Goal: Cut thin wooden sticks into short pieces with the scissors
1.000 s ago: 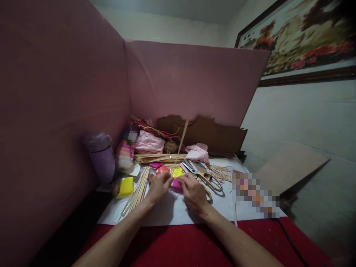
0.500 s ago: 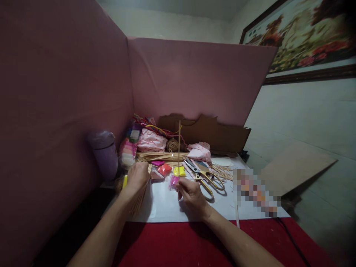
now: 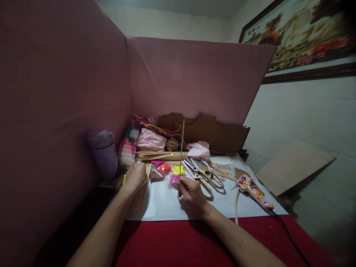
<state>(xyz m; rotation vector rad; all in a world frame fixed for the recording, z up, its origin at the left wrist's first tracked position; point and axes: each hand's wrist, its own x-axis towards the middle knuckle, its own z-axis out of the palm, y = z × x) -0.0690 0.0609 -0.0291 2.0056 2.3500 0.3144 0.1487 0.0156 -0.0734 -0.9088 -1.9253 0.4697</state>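
My right hand (image 3: 191, 194) is closed round a thin bamboo stick (image 3: 181, 148), which it holds upright on the white sheet (image 3: 164, 204). My left hand (image 3: 135, 177) rests with curled fingers on a loose bundle of bamboo sticks (image 3: 140, 194) at the sheet's left edge, beside a yellow clay packet (image 3: 124, 180). Whether those fingers grip a stick is hidden. Small bags of pink clay (image 3: 173, 180), yellow clay (image 3: 178, 170) and red clay (image 3: 164, 168) lie between the two hands.
Gold-handled scissors (image 3: 205, 176) lie right of my right hand. A flower-patterned glue gun (image 3: 253, 191) with its cord sits at the sheet's right edge. A purple cup (image 3: 103, 152), twine ball (image 3: 172, 144), pink cloth (image 3: 150, 141), more sticks (image 3: 161, 155) and cardboard (image 3: 205, 131) crowd the back. Pink panels (image 3: 194, 74) wall the space.
My left hand left the clay bags and moved left onto the stick bundle. My right hand raised one stick upright, and it now leans slightly right.
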